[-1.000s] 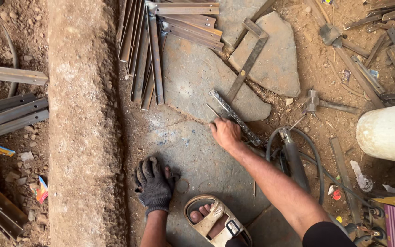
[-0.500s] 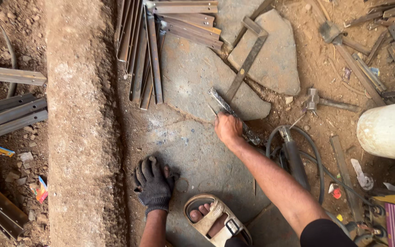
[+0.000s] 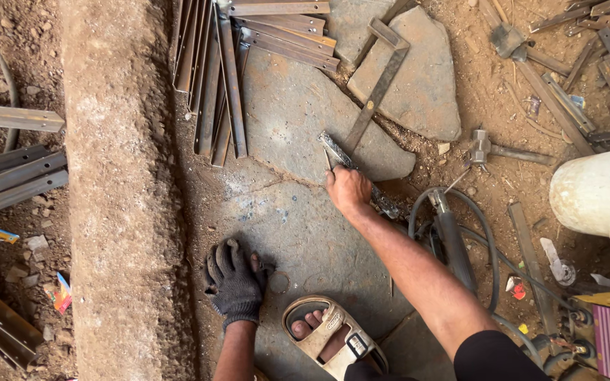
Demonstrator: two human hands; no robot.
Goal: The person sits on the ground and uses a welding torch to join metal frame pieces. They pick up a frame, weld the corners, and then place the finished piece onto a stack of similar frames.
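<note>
The right hand (image 3: 348, 189) lies on a short flat metal strip (image 3: 335, 149) on the stone slab floor (image 3: 298, 106). The fingers are curled down over the strip's middle, closed around it so far as can be seen; the underside of the grip is hidden. The strip's long axis runs diagonally, its upper end pointing up-left toward the bundle of angle-iron bars (image 3: 213, 77), its lower end running down-right under the hand and out by the black cable (image 3: 460, 204). The upper end shows bright, worn metal.

The left hand (image 3: 236, 282), in a dark work glove, rests flat on the slab, fingers spread and holding nothing, close to the raised concrete kerb (image 3: 118, 212). A foot in a tan sandal (image 3: 330, 339) stands just beside it.

A steel try-square (image 3: 375, 88) lies just above the strip, its lower tip close to the strip's upper end; whether they touch cannot be told. A hammer (image 3: 492, 149) lies to the right on the dirt, well apart.

Open slab shows to the left of the strip and below it, between the two hands. To the right the room is crowded by the cable, a grinder body (image 3: 453, 243) and a white drum (image 3: 598, 190)
</note>
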